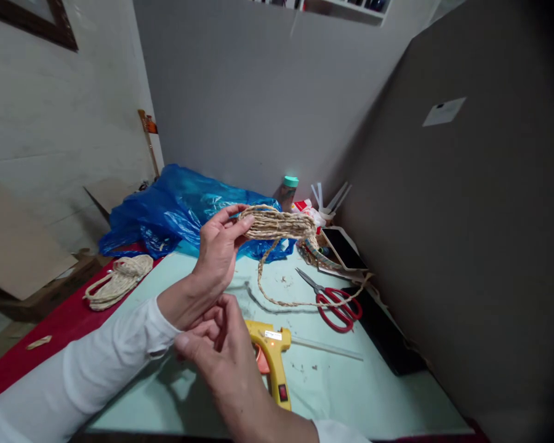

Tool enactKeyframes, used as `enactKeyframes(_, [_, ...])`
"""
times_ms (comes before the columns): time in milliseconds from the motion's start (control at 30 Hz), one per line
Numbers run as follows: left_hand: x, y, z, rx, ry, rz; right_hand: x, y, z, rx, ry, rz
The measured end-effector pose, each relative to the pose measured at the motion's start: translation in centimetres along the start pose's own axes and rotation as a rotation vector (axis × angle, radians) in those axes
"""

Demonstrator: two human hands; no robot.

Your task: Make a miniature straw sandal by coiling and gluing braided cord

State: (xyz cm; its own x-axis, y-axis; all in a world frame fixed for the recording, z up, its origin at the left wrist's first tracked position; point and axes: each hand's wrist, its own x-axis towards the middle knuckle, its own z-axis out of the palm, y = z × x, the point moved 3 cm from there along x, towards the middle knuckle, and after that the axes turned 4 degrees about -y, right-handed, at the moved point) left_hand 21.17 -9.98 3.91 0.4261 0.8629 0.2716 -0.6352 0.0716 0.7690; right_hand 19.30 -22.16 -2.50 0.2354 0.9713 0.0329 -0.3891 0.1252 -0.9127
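Observation:
My left hand [219, 246] is raised above the table and holds a flat oval piece of coiled jute rope [277, 223] by its left end. A loose tail of the rope [300, 300] hangs down from it and trails across the table to the right. My right hand [219, 344] is lower and nearer to me, fingers curled, right beside a yellow hot glue gun [273, 363] that lies on the table. Whether the fingers grip the gun's handle is hidden by the hand.
Red-handled scissors [335, 304] lie right of the rope tail. A phone [344, 248] and a clear glue stick [327, 349] are nearby. A blue plastic bag [175, 212] sits at the back, a bundle of rope [117, 282] at left, a dark board [466, 215] on the right.

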Motion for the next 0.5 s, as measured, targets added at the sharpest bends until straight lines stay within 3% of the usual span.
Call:
enactKeyframes(200, [-0.3, 0.3, -0.2, 0.009, -0.014, 0.045, 1.3, -2.0, -1.2, 0.103, 0.060, -0.176])
enactKeyframes(433, [-2.0, 1.6, 0.2, 0.055, -0.053, 0.062, 0.4, -1.5, -0.8, -0.050, 0.075, -0.102])
enactKeyframes(500, [-1.9, 1.8, -0.1, 0.070, -0.054, 0.079, -0.6, -1.0, -0.4, -0.094, 0.022, -0.030])
